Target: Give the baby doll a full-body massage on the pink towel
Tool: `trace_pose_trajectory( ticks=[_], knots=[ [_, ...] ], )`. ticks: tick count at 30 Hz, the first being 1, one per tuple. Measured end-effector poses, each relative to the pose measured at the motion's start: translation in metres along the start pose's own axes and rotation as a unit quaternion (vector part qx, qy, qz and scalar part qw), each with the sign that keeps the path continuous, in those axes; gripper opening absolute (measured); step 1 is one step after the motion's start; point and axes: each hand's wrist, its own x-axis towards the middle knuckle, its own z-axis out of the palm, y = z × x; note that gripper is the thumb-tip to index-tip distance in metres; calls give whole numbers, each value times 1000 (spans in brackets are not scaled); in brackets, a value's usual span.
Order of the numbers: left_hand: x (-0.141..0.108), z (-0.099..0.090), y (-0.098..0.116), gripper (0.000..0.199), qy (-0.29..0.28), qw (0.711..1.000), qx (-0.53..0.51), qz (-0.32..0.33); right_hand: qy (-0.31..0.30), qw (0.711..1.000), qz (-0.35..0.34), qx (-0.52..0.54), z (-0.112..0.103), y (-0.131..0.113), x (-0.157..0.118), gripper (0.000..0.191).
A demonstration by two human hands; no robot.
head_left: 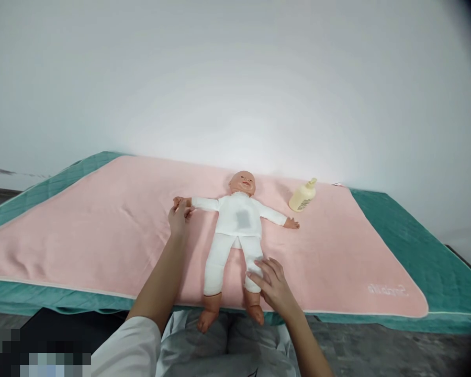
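A baby doll with a white cloth body and plastic head, hands and feet lies face up, its arms stretched out sideways. A grey square marks its chest. My left hand is closed around the doll's hand at the left. Over the doll's lower leg on the right rests my right hand, its fingers apart and touching the white cloth without wrapping round it. The doll's feet reach the front edge of the bed. A pale yellow pump bottle leans near the doll's other hand.
Beneath the doll is a pink blanket with lettering at its right corner. It lies over a green bed cover. A pale wall rises behind the bed. Grey floor shows at the front right.
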Motion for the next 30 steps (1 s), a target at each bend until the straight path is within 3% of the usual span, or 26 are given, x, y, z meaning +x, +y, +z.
trace_pose_trajectory(
  ticks=[7,13,20,24,30],
  knots=[
    [-44,22,10,47,-122,979,64,152,-14,989,56,133,-5,4,-3,47],
    [-70,23,0,52,-245,927,187,212,-54,942,131,306,-23,13,22,40],
    [-68,17,-9,38,-389,805,340,292,-11,894,243,377,-16,20,65,49],
    [-66,18,-5,38,-395,783,363,314,17,864,305,401,-12,36,108,52],
    [-63,18,-4,51,-469,744,330,343,-48,847,319,423,-6,57,159,53]
  ],
)
